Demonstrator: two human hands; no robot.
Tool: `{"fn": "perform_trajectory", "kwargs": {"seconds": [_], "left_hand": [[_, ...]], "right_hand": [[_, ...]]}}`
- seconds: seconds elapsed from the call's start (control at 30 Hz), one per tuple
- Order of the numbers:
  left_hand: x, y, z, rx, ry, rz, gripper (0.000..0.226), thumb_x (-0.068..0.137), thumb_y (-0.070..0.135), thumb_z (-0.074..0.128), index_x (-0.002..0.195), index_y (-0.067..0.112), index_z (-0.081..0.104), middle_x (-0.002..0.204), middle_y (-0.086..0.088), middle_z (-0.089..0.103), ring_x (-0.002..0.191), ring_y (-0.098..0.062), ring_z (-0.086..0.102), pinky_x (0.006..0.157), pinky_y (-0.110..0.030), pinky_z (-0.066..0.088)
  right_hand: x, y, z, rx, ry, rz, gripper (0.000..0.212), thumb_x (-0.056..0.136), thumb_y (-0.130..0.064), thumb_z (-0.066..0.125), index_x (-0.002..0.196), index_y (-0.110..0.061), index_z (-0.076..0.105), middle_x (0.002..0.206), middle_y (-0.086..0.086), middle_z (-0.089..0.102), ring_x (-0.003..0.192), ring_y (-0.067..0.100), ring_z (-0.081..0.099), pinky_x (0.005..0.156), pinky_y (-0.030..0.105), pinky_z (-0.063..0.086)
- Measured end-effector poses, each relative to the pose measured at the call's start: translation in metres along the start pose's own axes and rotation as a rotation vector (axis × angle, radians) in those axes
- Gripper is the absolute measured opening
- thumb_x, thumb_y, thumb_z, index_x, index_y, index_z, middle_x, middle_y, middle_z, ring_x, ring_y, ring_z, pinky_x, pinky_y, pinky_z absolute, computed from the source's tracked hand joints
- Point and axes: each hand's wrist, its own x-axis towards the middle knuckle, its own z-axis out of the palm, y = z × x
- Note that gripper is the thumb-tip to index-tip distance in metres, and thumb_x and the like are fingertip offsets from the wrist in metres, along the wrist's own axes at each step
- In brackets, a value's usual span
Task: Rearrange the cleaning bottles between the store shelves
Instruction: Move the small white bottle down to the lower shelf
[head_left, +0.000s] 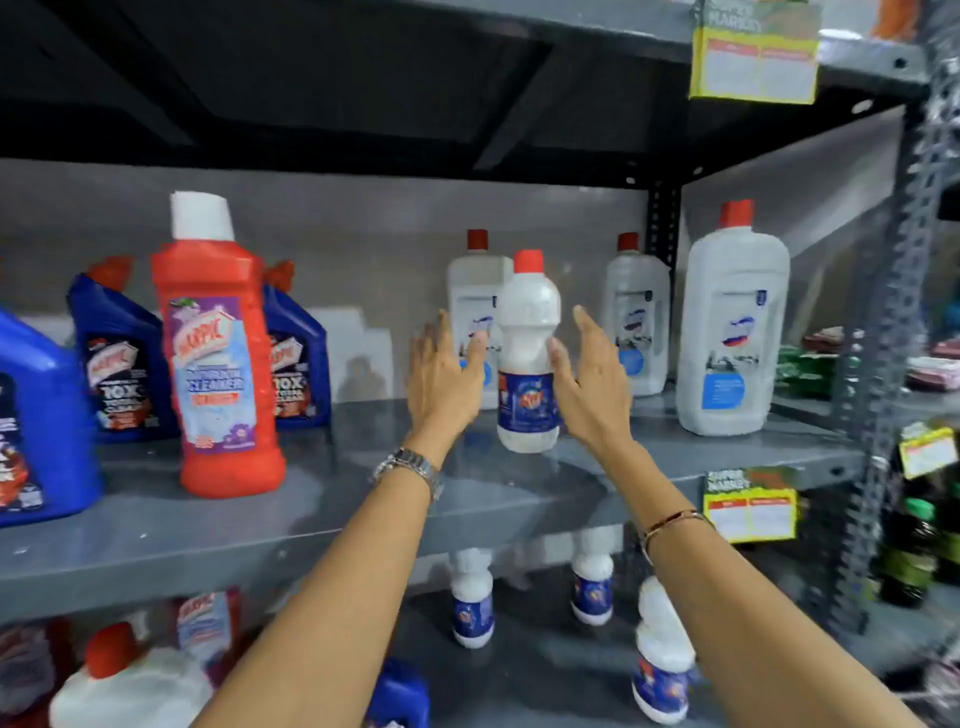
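Note:
A small white bottle (527, 322) with a red cap and a blue label stands upright on the grey middle shelf (363, 499). My left hand (441, 384) is just left of it, fingers spread, fingertips close to its side. My right hand (592, 384) is just right of it, also spread, its thumb at the bottle's edge. Neither hand wraps around the bottle. Three similar small white bottles (471, 603) (592, 582) (662, 654) stand on the lower shelf beneath my arms.
A tall red Harpic bottle (221, 353) stands to the left among blue bottles (122, 364). Larger white bottles (732, 322) (636, 322) stand behind and to the right. A perforated metal post (883, 364) bounds the right side; a price tag (750, 506) hangs off the shelf edge.

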Motion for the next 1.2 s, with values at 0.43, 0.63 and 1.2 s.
{"fn": "perform_trajectory", "kwargs": {"seconds": [0.43, 0.63, 1.2], "left_hand": [[-0.011, 0.003, 0.006, -0.609, -0.350, -0.156, 0.049, 0.087, 0.032, 0.061, 0.133, 0.027, 0.043, 0.126, -0.008, 0.057, 0.108, -0.018, 0.058, 0.078, -0.038, 0.056], [-0.038, 0.014, -0.018, -0.522, -0.254, -0.040, 0.037, 0.082, 0.037, 0.066, 0.116, 0.034, 0.051, 0.100, 0.007, 0.059, 0.097, -0.012, 0.061, 0.065, -0.034, 0.061], [-0.235, -0.015, -0.007, -0.624, -0.290, 0.029, 0.046, 0.064, 0.042, 0.076, 0.106, 0.047, 0.058, 0.105, 0.014, 0.068, 0.097, -0.001, 0.063, 0.079, -0.016, 0.050]], "right_hand": [[-0.009, 0.005, -0.008, 0.668, -0.305, 0.316, 0.049, 0.084, -0.012, 0.067, 0.129, -0.014, 0.049, 0.121, 0.016, 0.062, 0.112, 0.029, 0.061, 0.094, 0.042, 0.052], [-0.031, -0.015, -0.030, 0.720, -0.302, 0.244, 0.049, 0.078, -0.018, 0.068, 0.124, -0.012, 0.053, 0.111, 0.009, 0.067, 0.091, 0.010, 0.068, 0.067, 0.020, 0.057], [-0.211, -0.001, -0.110, 0.597, -0.372, 0.222, 0.052, 0.064, -0.031, 0.078, 0.113, -0.033, 0.060, 0.108, -0.003, 0.070, 0.098, 0.017, 0.068, 0.074, 0.028, 0.060]]}}
